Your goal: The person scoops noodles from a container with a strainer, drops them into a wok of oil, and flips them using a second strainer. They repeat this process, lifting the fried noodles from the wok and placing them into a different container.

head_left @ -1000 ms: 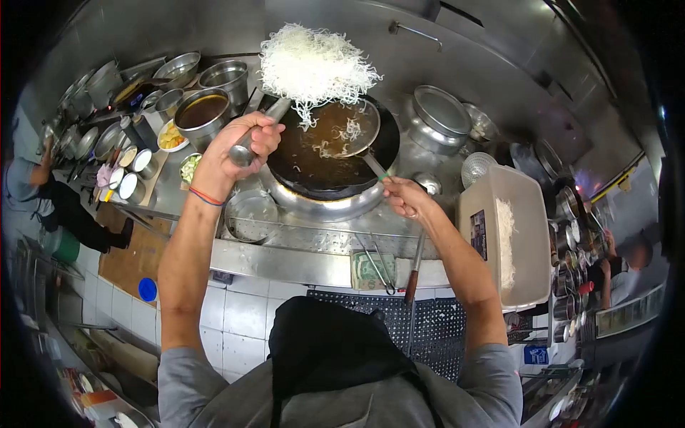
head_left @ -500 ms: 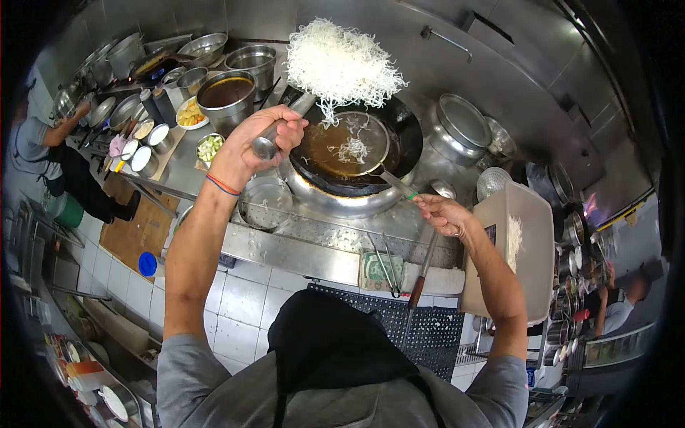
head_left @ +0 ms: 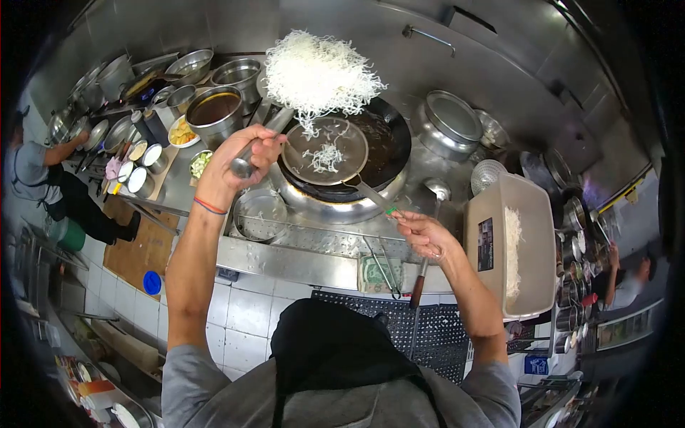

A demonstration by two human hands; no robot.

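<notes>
My left hand [head_left: 251,158] is closed around the thick metal handle [head_left: 265,140] of a strainer. Its head is hidden under a big heap of white, crisp-looking thin noodles [head_left: 321,75], held up over the far side of the wok [head_left: 394,139]. In my right hand [head_left: 426,234] is a round fine-mesh strainer [head_left: 346,143], gripped by its handle with a green band. That mesh spans the left part of the wok, above the dark oil, and carries a small clump of noodle bits [head_left: 325,158]. A ladle [head_left: 437,189] lies just beyond my right hand.
At left stand a pot of brown liquid [head_left: 214,114], squeeze bottles and food bowls. A shallow metal pan [head_left: 260,215] sits before the wok. On the right are a lidded pot [head_left: 453,121] and a beige bin [head_left: 531,242] with pale flakes. Other people work at both sides.
The mesh strainer has moved left and up out of the oil, with the noodle bits on it. The heaped noodles have shifted slightly left with my left hand. The view has shifted a little.
</notes>
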